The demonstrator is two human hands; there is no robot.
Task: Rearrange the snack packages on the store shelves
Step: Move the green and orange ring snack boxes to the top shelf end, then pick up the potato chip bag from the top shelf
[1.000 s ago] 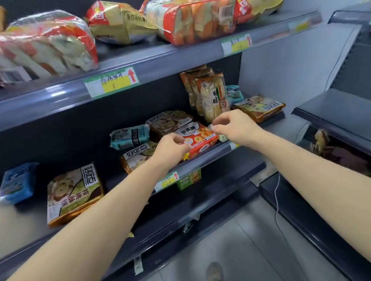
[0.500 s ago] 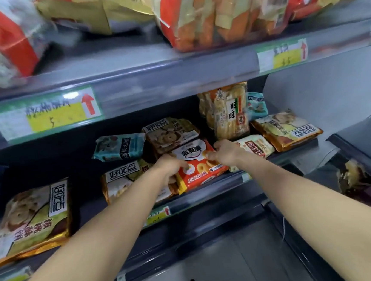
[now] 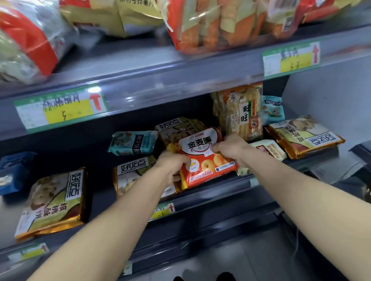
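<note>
view down onto the middle shelf [image 3: 218, 195] of a store rack. far left: blue packet [image 3: 10, 173], writing too blurred to read. next, flat gold-edged pack [image 3: 50, 201] marked 好吃点, face up, label readable. above it, on the lip of the upper shelf [image 3: 174, 74], green and yellow price label [image 3: 60, 108] with a red arrow pointing up at the big bags [image 3: 225, 13] overhead. further right, teal packet [image 3: 133, 142] at the back, and a second 好吃点 pack [image 3: 134, 178] in front, partly under the left hand [image 3: 173, 163]. centre: red-orange packet [image 3: 204, 161] reading 金麦圈, printed with golden rings, tilted up at the shelf front over its neighbours. pinched at its left edge by the left hand and at its right edge by the right hand [image 3: 232, 149], fingers of both curled onto the film; probably gripped on two sides to lift and re-seat it squarely. right of that, upright 旺旺 pack [image 3: 242, 113], then a last 好吃点 pack [image 3: 305, 136] flat at the shelf's end.
</note>
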